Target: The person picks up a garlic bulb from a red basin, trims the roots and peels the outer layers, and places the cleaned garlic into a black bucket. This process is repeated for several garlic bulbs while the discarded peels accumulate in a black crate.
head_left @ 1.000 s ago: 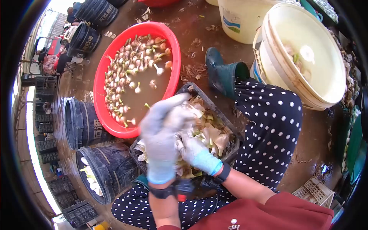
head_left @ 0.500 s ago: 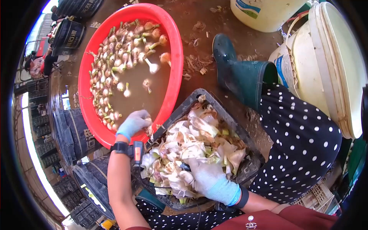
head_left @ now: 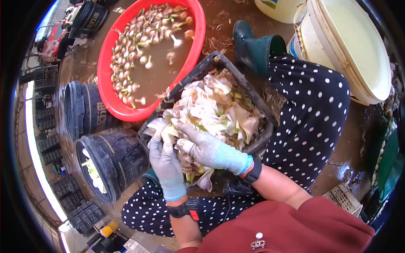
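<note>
My left hand (head_left: 165,162), in a pale glove with a light blue cuff, pinches a whitish garlic bulb (head_left: 169,134) between thumb and fingers. Close against it, my right hand (head_left: 209,149) has its fingers curled, index finger extended towards the bulb. A small dark thing shows between the hands, too hidden to name. Both hands are over a black crate (head_left: 249,86) heaped with garlic skins (head_left: 206,99) and green leaf scraps. Beyond the crate stands a red basin (head_left: 197,36) of murky water, where many garlic bulbs (head_left: 145,36) with short stems float.
To the left, a black bucket (head_left: 126,158) lies tilted towards me with white and green pieces inside, beside another dark bucket (head_left: 93,105). A green boot (head_left: 255,50) and large cream buckets (head_left: 322,48) stand at the right. Skins litter the wet floor (head_left: 219,21).
My left hand has come from the basin's near edge to the crate, now holding a garlic bulb. My right hand has risen from the skins to meet it. The view has shifted.
</note>
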The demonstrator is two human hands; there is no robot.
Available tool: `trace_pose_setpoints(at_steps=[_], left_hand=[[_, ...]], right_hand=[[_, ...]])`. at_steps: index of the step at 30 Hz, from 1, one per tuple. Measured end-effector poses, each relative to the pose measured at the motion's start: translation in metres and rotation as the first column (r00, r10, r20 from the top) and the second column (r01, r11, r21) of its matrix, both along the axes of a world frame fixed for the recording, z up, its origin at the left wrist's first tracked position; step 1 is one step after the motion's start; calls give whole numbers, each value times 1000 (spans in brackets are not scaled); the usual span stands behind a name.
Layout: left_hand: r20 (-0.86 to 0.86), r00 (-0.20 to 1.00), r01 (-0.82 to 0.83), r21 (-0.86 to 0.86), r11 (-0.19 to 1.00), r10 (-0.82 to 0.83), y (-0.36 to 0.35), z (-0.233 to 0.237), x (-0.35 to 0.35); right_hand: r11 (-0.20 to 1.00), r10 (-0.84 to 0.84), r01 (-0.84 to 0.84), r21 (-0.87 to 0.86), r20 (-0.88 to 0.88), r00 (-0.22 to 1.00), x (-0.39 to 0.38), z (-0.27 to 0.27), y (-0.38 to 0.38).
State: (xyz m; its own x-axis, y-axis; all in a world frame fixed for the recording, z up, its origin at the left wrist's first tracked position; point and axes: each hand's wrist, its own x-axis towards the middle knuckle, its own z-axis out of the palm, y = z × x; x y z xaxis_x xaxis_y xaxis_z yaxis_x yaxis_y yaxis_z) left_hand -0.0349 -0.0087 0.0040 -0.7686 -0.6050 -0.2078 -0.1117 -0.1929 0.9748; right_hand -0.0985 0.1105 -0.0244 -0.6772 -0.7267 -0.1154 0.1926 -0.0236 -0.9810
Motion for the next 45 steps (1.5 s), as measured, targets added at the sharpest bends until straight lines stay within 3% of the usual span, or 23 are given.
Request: trace_pose_setpoints(at_steps=[4,6,7,8,12,14,16,19,20,23,25,26,28,29,30,32,34,35,36,38,39,42,45], left_hand=[[-2,997,-81,-143,986,81,15,5,21],[-3,992,-123,-166,978,125,18,8,24],[-8,993,-117,-149,982,117,18,9,24],[-17,994,-111,-131,985,110,17,9,23],[3,992,-122,-278,953,128,15,1,21],[-19,989,-145,-254,956,145,20,0,17],[-20,986,-168,-250,954,168,21,-4,17],[27,982,-178,-224,958,189,22,-10,17],[12,982,-182,-210,961,189,21,-11,18],[-1,976,-213,-151,965,216,16,-18,23],[-14,983,-183,-163,969,183,17,-19,26],[-14,982,-186,-156,970,186,18,-21,26],[8,989,-144,-217,965,149,17,-24,29],[-22,991,-131,-58,990,130,9,-28,36],[-24,991,-136,-60,989,135,7,-25,40],[-229,970,-26,234,972,81,2,-16,46],[-247,965,-32,233,972,91,-4,-16,51],[-247,966,-10,241,971,71,-6,-16,51],[-242,969,12,252,968,51,-7,-15,51],[-219,975,14,277,961,48,-7,-15,51],[-199,980,46,327,944,21,-7,-13,50],[-116,993,36,341,940,4,-3,-9,48],[39,999,0,226,974,-9,-2,-15,48]], right_hand=[[998,60,-60,-6,124,990,13,14,-1],[997,72,-53,-58,398,915,14,17,0],[999,8,3,-39,280,960,20,6,-3],[999,3,8,-37,280,960,20,2,-4],[999,3,2,-42,111,994,12,1,-1],[992,91,-105,77,160,983,8,15,3],[995,78,-88,51,172,982,12,4,1],[998,58,-39,-52,430,901,15,-4,-4],[998,56,-39,-46,435,899,17,-8,-6],[999,-13,26,-48,270,963,14,-13,-8],[991,-83,80,106,21,996,4,-3,-5],[991,-80,77,113,20,997,3,0,-5],[939,-54,100,329,-146,988,5,5,-10],[932,-115,162,324,-159,981,10,1,-13],[934,-110,158,321,-161,981,10,-12,-16],[838,-238,336,429,-267,934,-2,-37,-21],[740,-216,418,527,-402,890,-14,-37,-5],[804,-304,484,344,-462,833,-14,-30,0],[803,-306,489,339,-471,828,-12,-24,0],[986,-52,121,119,-467,883,-6,-13,3],[962,151,-56,268,-347,926,-6,-2,4],[906,261,-135,402,-277,925,-5,5,1],[898,288,-138,418,-321,903,-5,1,0]])
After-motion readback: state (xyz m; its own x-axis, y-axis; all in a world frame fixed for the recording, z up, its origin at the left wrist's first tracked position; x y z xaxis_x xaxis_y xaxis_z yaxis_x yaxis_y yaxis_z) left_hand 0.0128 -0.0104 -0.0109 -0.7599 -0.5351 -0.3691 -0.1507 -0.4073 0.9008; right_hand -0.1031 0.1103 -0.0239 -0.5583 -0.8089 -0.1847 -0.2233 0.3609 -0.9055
